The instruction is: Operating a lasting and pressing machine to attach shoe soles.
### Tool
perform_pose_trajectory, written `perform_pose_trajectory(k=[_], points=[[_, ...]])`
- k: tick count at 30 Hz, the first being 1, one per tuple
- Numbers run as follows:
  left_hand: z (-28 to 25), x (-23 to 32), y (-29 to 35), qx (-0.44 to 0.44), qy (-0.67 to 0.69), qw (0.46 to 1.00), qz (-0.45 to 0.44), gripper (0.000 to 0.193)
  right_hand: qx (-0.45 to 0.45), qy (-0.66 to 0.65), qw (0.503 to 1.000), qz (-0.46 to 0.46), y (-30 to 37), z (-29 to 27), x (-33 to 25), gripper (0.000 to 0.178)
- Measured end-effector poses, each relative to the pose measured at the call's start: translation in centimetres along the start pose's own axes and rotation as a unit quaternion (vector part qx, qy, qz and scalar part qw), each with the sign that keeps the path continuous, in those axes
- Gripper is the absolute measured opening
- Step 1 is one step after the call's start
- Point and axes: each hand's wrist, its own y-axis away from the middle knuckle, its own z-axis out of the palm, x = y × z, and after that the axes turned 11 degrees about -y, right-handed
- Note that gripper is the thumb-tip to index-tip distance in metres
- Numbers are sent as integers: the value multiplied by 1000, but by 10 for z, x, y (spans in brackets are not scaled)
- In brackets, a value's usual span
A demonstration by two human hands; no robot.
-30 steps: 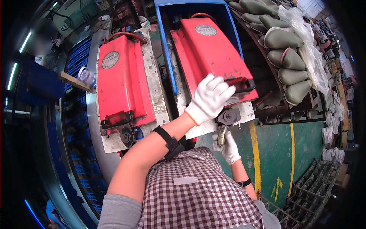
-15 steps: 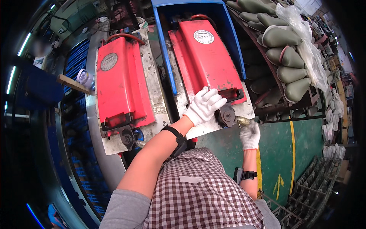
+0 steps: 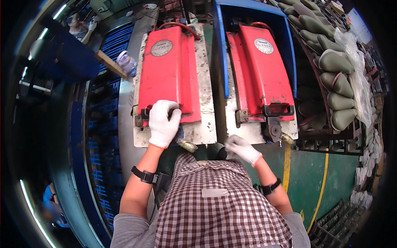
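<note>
My left hand, in a white knit glove, is closed over the front handle of the left red machine cover; the glove hides most of that handle. Beside the hand, a tape-wrapped lever grip juts from the cover's front. My right hand, gloved too, hovers in the gap before the two machines. Its fingers are curled together, and nothing shows in them. The right red cover has a black handle and a dark round-ended latch, with another wrapped grip beside it.
A blue hood surrounds the right machine's back and sides. Grey-green boot-shaped forms fill a rack at the right. At the left are a clear bottle, a wooden bar and a blue slatted conveyor. Another person is at the far left.
My left hand has gone from the right cover to the left cover's handle. My right hand has left the right machine's wrapped grip and moved left. The view has shifted leftward.
</note>
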Motion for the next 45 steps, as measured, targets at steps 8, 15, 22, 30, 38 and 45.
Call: perform_pose_trajectory(k=[8,15,22,30,38,45], points=[[-2,-40,-23,-405,-216,885,-73,43,-201,270,939,74,-89,137,-80,49],[-4,-46,-38,-481,-165,859,-66,49,-88,335,936,-64,-110,158,-46,61],[-8,-49,-40,-500,-153,849,-71,52,-71,340,936,-65,-105,161,-49,58],[-7,-49,-41,-499,-155,850,-66,51,-60,311,945,-76,-106,161,-45,54],[-6,-50,-39,-494,-150,854,-61,50,-69,294,949,-90,-110,158,-38,52],[-7,-51,-38,-489,-151,857,-65,50,-75,264,957,-96,-114,158,-32,47]])
